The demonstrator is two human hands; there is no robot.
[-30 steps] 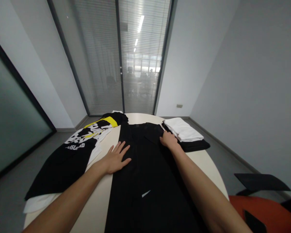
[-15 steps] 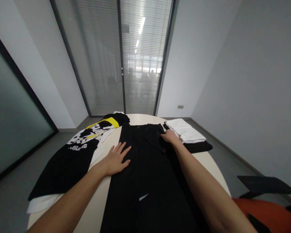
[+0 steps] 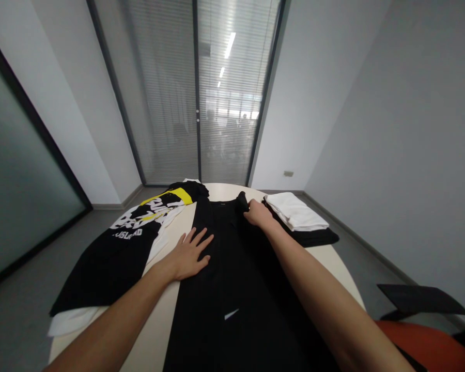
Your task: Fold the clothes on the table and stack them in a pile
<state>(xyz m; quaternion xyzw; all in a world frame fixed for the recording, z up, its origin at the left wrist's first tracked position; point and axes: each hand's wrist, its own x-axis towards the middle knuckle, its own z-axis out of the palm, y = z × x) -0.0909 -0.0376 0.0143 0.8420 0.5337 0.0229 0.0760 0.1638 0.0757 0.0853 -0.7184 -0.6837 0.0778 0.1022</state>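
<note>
Pale walls rising on both sides, slatted blinds and dark-framed glass straight ahead, bright lights gleaming through, grey floor below, cream curved-edge table up front, orange-seated chair at lower right, greenish panel far left

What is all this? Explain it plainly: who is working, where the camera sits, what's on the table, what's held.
There is no machine here: a person works bare-handed. Every picture comes from one camera worn on that person's head, looking forward and down.

On the table, a black garment lies in the middle. To its left is a printed black shirt; to its right, a folded white cloth rests on black cloth.

The left hand lies spread on the garment's left side. The right hand grips its far right part, lifting a fold.
</note>
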